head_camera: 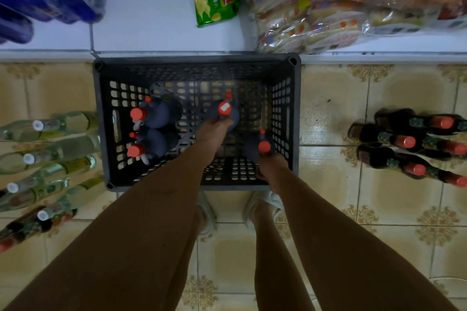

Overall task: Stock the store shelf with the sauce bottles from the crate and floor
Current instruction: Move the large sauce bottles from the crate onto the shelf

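Two hands reach into the crate (293,118): left hand (214,131) and right hand (273,166) each grasp a red-capped sauce bottle; next, lift both clear toward the shelf (156,28).

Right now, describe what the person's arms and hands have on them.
Both arms are bare along their whole visible length: no sleeves, no watch or bands. The left hand and right hand wear no gloves. Rings cannot be made out in the dim view.
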